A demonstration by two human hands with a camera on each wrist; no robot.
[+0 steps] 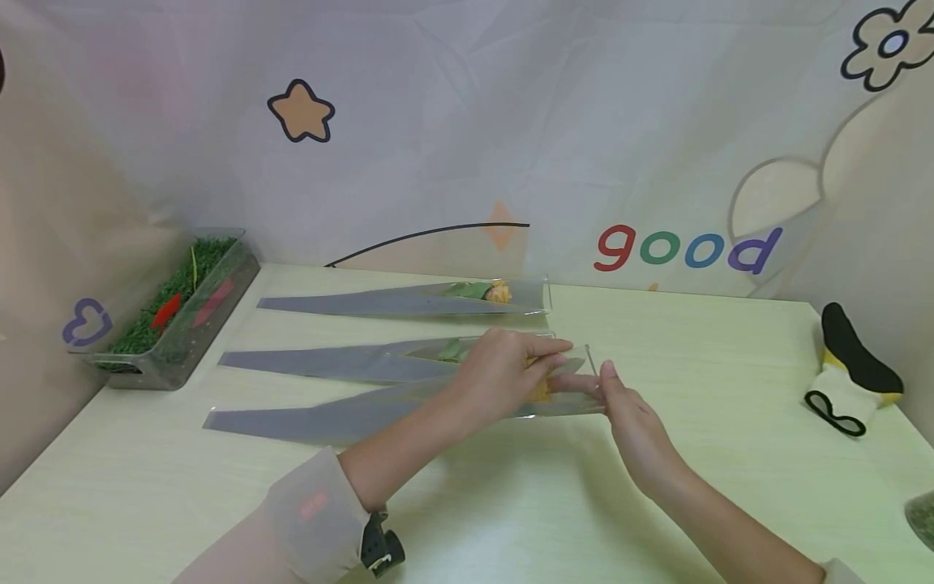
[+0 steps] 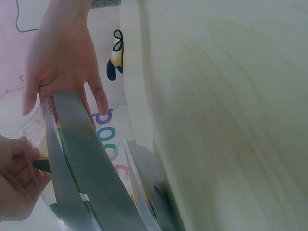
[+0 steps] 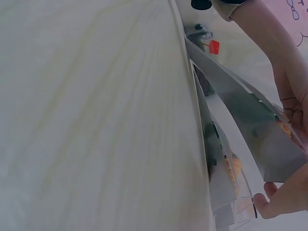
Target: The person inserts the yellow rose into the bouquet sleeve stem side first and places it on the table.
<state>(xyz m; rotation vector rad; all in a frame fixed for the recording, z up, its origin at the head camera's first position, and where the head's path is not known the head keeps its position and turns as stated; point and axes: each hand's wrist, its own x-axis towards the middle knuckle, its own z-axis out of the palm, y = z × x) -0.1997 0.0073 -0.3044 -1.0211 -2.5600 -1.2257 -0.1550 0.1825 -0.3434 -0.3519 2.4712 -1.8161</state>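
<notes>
The nearest of three long flower sleeves (image 1: 306, 423), grey-backed with a clear front, is raised at its wide right end. My left hand (image 1: 503, 369) reaches over that end, its fingers pinching at the clear film; a yellow-orange flower (image 1: 540, 392) shows partly beneath it. My right hand (image 1: 642, 438) holds the sleeve's wide end, one finger across the opening and the thumb at the edge. In the left wrist view, the sleeve's grey back (image 2: 96, 154) meets the right hand's palm (image 2: 62, 62). What the left fingertips pinch exactly is partly hidden.
Behind lie a middle sleeve (image 1: 314, 361) and a far sleeve (image 1: 350, 304) with an orange flower (image 1: 499, 292). A clear box (image 1: 175, 365) of green grass stands at the left. A black, white and yellow object (image 1: 857, 373) lies at the right; another green object (image 1: 921, 519) shows at the edge.
</notes>
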